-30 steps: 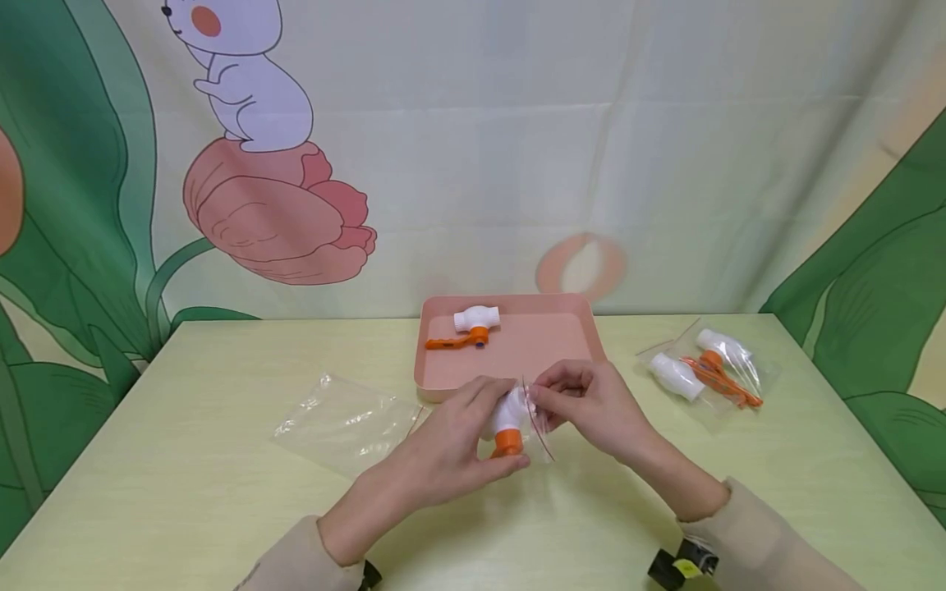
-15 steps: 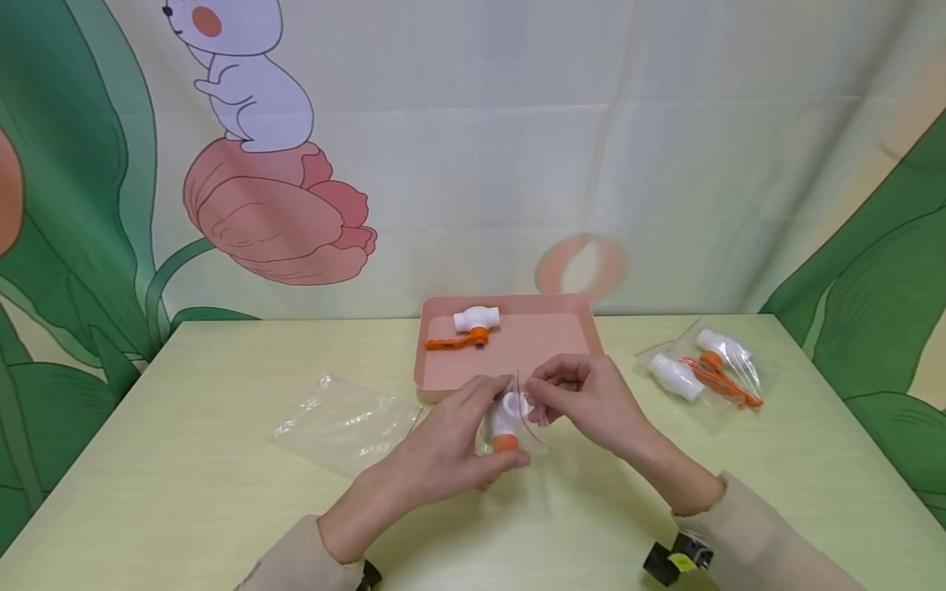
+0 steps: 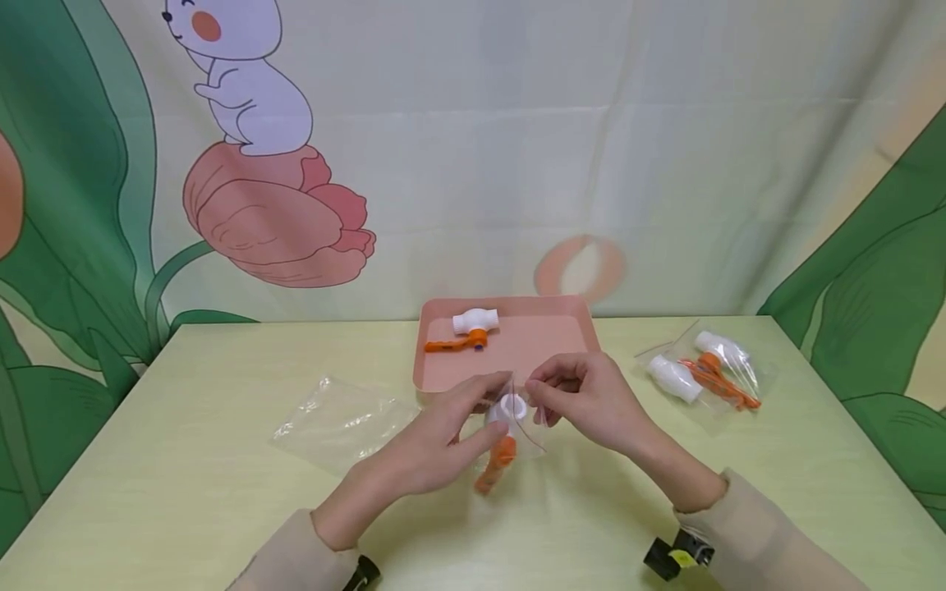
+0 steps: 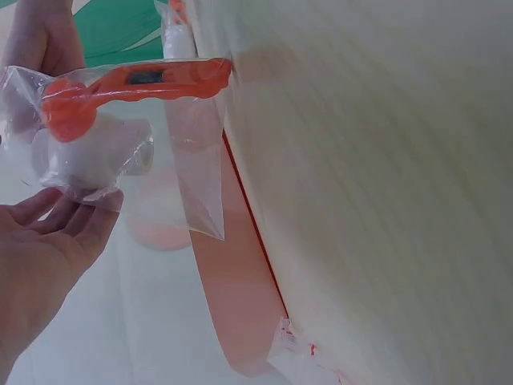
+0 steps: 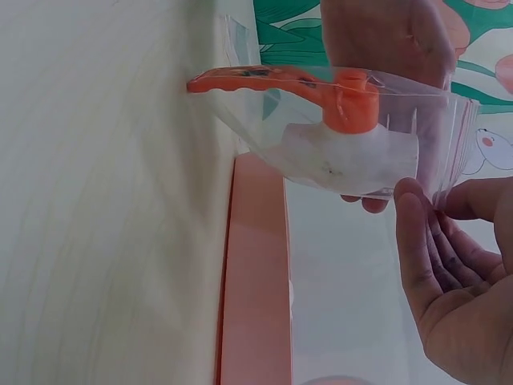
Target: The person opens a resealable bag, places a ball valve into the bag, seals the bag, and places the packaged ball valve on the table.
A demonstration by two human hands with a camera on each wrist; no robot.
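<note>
Between the two hands is a clear zip-lock bag [image 5: 437,132] with a white ball valve [image 5: 345,156] inside. Its long orange handle [image 3: 497,466] points down toward the table in the head view. My left hand [image 3: 436,439] grips the bagged valve, thumb on the near side and fingers behind it. At the bag's zip edge, the thumb and fingertips of my right hand [image 3: 591,402] pinch the plastic. In the left wrist view the left fingers [image 4: 80,220] touch the valve's body through the bag. Whether the zip is parted I cannot tell.
Behind the hands a pink tray [image 3: 550,336] holds an unbagged white valve [image 3: 476,321] with orange handle. A flat clear bag [image 3: 347,419] lies to the left on the table [image 3: 170,460]. Bagged valve parts [image 3: 709,373] lie at the right, and a printed curtain [image 3: 458,164] hangs behind.
The bagged valve has turned, so its orange handle now shows below the left hand and its round opening faces up. The left thumb has moved up over it. The right hand keeps its pinch.
</note>
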